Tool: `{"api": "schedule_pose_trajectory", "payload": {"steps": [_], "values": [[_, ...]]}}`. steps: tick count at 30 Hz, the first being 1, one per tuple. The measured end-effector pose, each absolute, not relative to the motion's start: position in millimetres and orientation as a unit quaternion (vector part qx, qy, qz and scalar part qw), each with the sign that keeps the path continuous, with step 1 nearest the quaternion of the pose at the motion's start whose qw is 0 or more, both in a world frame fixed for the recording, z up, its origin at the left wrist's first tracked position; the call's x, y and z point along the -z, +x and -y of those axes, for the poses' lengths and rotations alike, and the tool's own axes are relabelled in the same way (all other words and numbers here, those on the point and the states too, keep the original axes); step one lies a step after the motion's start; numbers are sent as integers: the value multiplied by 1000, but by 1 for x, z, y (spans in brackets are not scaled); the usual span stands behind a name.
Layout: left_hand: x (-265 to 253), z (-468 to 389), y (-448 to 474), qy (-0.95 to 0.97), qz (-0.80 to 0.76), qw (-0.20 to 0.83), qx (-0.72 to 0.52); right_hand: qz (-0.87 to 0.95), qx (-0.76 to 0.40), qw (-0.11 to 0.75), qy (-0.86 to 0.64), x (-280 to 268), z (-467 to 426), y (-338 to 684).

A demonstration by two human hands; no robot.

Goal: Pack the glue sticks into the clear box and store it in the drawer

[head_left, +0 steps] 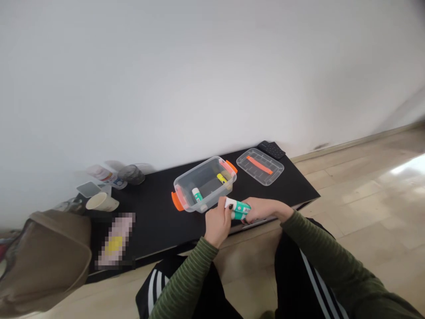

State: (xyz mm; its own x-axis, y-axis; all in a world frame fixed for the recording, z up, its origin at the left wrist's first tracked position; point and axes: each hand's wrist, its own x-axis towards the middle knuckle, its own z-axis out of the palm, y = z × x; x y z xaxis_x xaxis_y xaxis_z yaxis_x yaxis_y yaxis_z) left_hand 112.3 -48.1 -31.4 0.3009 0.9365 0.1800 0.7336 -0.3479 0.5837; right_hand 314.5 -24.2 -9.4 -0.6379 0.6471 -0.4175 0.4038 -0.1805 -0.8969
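Observation:
Two green-and-white glue sticks (241, 207) lie side by side between my hands, just off the table's front edge. My right hand (264, 209) is closed round their green ends. At the white ends, the fingers of my left hand (217, 221) are bent and pressed against the glue sticks. Just beyond my hands stands a see-through plastic box (186, 179) with orange side latches and no lid on it. Inside it lie another green-and-white glue stick (197, 195) and a small yellow item (221, 178).
The box's lid (277, 167), with an orange handle, lies right of the box on the black table (156, 208). A black patterned object (274, 149) is behind it. At left are a paper cup (102, 202), a jar (131, 174), a fallen bottle (108, 176) and a brown bag (49, 261).

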Motion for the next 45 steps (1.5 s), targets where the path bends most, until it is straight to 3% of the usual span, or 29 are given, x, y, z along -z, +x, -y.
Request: {"api": "schedule_pose_trajectory", "payload": {"steps": [6,21,26,29,33,37,39,42,45], "values": [[37,62,128,762,-532,232,-288,703,-573,24,-420,-8,26,334],[54,55,132,735,-556,217,-323,732,-427,52,-529,-6,39,324],[50,53,138,700,-529,316,-362,657,-576,38,-485,-8,38,332],[50,56,141,695,-519,337,-365,642,-608,38,-465,-8,37,337],[51,59,141,707,-513,323,-365,673,-586,13,-452,-5,36,351],[52,52,128,682,-572,224,-396,709,-445,-25,-546,5,25,378],[55,47,125,721,-592,174,-314,686,-350,-17,-637,13,14,389],[65,39,133,809,-568,120,-97,648,-239,14,-723,30,-3,391],[77,27,147,839,-539,69,-7,636,-180,25,-750,48,-15,375]]}}
